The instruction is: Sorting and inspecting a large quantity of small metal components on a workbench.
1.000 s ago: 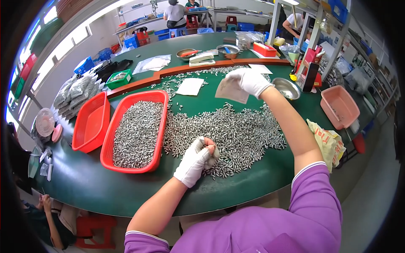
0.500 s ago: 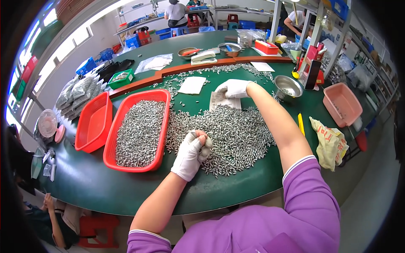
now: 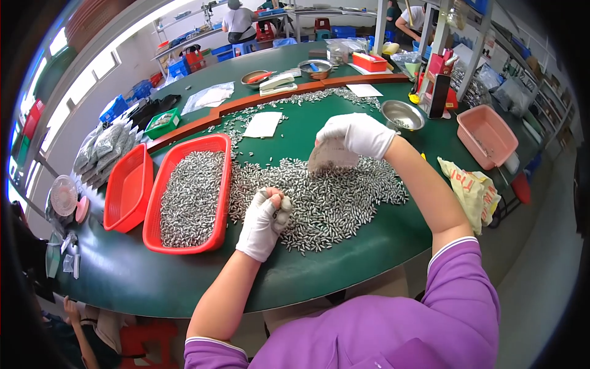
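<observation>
A loose heap of small silver bullet-shaped metal pieces spreads over the green table in front of me. My right hand, in a white glove, grips a printed greyish card by its top. The card stands tilted, its lower edge against the far part of the heap. At the heap's near left side is my left hand, gloved with bare fingertips showing. Its fingers are curled closed, and whatever they hold is hidden. Left of it, a red plastic basket is filled with the same pieces.
An empty-looking red basket stands farther left, near filled clear bags. A white paper lies beyond the heap, before a brown wooden strip. To the right are a metal bowl, a pink basin and a yellow bag.
My right hand has lifted the card from lying flat to a tilted stance at the heap's far edge. The left hand keeps its closed pose. The whole view has shifted slightly.
</observation>
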Demonstrator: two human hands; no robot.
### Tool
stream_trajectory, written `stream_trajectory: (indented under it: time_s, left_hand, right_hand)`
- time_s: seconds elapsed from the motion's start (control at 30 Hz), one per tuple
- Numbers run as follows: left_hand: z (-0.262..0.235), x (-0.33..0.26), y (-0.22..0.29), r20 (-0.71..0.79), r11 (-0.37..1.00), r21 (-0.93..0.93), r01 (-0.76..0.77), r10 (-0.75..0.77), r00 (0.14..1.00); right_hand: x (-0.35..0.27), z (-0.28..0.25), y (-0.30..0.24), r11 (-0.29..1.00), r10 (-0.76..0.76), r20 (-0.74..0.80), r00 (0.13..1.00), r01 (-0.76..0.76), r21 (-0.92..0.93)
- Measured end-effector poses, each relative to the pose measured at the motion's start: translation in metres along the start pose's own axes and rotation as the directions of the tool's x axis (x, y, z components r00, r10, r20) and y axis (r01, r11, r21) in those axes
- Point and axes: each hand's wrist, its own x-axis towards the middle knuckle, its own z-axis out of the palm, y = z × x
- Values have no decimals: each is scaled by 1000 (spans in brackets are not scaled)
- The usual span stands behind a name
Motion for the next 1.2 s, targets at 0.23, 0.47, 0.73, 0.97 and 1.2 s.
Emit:
stream_trajectory:
  time_s: [0.23,0.47,0.73,0.97,1.2]
  left_hand:
    - [7,-3,3,-34,1000,12,8,-7,999]
    - [2,1,1,-10,999,-36,9,-9,1000]
    - [2,1,0,-14,999,-26,32,-32,999]
    - [-1,-1,0,-15,998,-40,39,-40,999]
    - [-1,0,0,-4,997,-58,43,-44,999]
  right_hand:
    - [-41,-14,-21,989,-62,-250,966,26,-144]
    - [-15,8,74,905,354,-380,854,-415,-90]
    - [19,27,101,801,410,-281,868,-490,-345]
    - [14,25,47,914,77,-525,848,-270,-302]
    - [-34,23,-47,979,132,-634,762,-201,-37]
